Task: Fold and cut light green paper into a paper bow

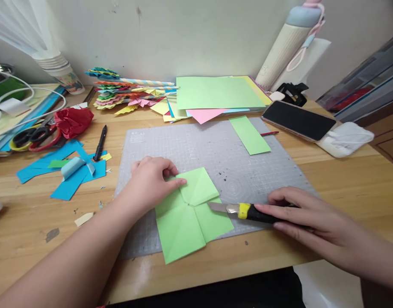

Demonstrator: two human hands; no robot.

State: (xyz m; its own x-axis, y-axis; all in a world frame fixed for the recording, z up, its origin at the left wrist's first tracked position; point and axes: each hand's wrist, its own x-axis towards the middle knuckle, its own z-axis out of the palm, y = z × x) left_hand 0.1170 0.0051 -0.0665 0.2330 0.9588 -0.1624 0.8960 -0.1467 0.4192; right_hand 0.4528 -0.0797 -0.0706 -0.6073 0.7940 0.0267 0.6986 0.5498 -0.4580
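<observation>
On the cutting mat (273,171), a creased square of green paper (180,233) lies toward the near side, one corner hanging just past the mat's front edge. Splits run in to its middle, and its parts overlap slightly there. The left hand (153,177) lays its thumb on the paper's far left part; whether the fingers pinch it from below cannot be told. The right hand (300,214), over the mat's near right part, is closed around the handle of a knife (247,211), blade out, its tip over the paper beside a split; contact is unclear. The step in hand looks like slitting the paper along its creases; a further cut would call for a firmly held sheet, the blade in line with a fold and fingers clear. A green strip (250,136) lies at the mat's far right. Small print in the mat's far left corner seems to include "A3"; the rest is unreadable.
</observation>
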